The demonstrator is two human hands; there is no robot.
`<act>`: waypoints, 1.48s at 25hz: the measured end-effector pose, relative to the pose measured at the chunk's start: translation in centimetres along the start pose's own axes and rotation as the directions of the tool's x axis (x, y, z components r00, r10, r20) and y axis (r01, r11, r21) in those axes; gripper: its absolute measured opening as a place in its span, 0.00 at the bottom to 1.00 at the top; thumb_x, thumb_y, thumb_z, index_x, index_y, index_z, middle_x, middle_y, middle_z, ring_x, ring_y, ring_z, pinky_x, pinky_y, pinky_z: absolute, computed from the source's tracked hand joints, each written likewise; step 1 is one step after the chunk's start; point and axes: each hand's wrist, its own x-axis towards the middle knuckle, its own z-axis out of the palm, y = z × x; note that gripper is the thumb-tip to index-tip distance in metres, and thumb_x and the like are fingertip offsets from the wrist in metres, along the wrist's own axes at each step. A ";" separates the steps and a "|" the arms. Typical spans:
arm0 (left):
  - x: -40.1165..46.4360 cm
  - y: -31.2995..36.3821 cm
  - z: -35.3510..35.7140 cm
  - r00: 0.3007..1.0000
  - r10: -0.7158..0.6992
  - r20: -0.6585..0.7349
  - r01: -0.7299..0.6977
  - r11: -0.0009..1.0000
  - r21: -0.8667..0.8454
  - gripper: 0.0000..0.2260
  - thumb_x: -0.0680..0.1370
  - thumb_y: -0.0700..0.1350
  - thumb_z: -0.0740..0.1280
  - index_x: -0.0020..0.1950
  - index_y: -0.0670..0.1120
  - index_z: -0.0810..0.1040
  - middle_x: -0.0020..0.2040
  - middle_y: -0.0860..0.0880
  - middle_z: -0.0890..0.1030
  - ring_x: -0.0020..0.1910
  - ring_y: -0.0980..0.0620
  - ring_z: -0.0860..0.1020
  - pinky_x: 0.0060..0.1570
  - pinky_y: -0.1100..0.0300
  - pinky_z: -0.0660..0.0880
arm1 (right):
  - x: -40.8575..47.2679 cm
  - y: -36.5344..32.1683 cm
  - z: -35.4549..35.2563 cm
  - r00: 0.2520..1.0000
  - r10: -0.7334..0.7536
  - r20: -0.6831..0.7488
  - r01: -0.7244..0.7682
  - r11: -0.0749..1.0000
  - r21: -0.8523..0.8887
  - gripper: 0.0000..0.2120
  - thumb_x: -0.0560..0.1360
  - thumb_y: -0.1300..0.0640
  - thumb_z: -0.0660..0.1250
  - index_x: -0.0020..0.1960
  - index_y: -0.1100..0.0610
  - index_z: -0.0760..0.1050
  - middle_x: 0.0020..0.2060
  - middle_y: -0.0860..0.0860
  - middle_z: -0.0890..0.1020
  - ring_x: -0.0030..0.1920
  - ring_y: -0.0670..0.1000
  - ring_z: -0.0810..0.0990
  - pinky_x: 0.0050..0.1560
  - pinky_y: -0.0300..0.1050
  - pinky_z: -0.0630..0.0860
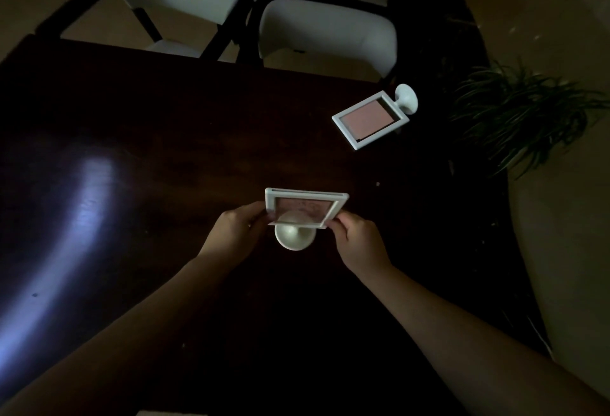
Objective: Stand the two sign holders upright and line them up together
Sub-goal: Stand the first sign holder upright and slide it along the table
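Standing sign holder [305, 206] between left hand [239, 229] and right hand [358, 239].

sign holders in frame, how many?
2. One sign holder is near the table's middle, held at its frame by both hands. The other holder lies flat near the far right edge, untouched.

Glossy dark wood table [165, 151]

Head-worn view, steeply down onto a dark table [165, 151] (close).
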 end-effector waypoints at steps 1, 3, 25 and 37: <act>0.1 0.0 0.1 1.000 -0.005 -0.002 0.005 1.000 -0.004 0.05 0.81 0.50 0.65 0.52 0.55 0.79 0.37 0.61 0.78 0.30 0.56 0.75 0.28 0.67 0.66 | 0.1 0.0 0.1 1.000 0.010 0.001 -0.010 1.000 0.002 0.05 0.78 0.59 0.67 0.51 0.58 0.82 0.44 0.52 0.86 0.43 0.48 0.81 0.39 0.27 0.66; 0.2 0.0 0.2 1.000 -0.014 -0.008 0.014 1.000 -0.010 0.04 0.81 0.50 0.65 0.52 0.54 0.79 0.35 0.61 0.78 0.28 0.56 0.74 0.27 0.67 0.65 | 0.2 0.0 0.2 1.000 0.022 0.000 -0.022 1.000 -0.005 0.06 0.78 0.59 0.67 0.51 0.58 0.82 0.44 0.52 0.86 0.44 0.49 0.82 0.40 0.31 0.68; -6.6 0.3 5.8 0.959 -0.159 0.233 -0.012 0.803 0.596 0.38 0.76 0.71 0.49 0.80 0.53 0.46 0.81 0.50 0.46 0.77 0.47 0.33 0.74 0.37 0.43 | -4.8 1.7 1.0 0.876 -0.068 0.478 0.252 0.909 -0.332 0.28 0.81 0.51 0.55 0.79 0.54 0.53 0.80 0.50 0.54 0.78 0.48 0.45 0.76 0.47 0.45; -6.7 1.2 10.2 0.919 -0.333 0.210 0.113 0.734 0.670 0.36 0.75 0.69 0.44 0.80 0.55 0.42 0.81 0.51 0.41 0.76 0.44 0.30 0.72 0.32 0.40 | -3.4 2.9 2.2 0.790 -0.126 0.601 0.365 0.883 -0.295 0.32 0.78 0.57 0.55 0.79 0.57 0.49 0.80 0.52 0.50 0.79 0.50 0.41 0.77 0.51 0.42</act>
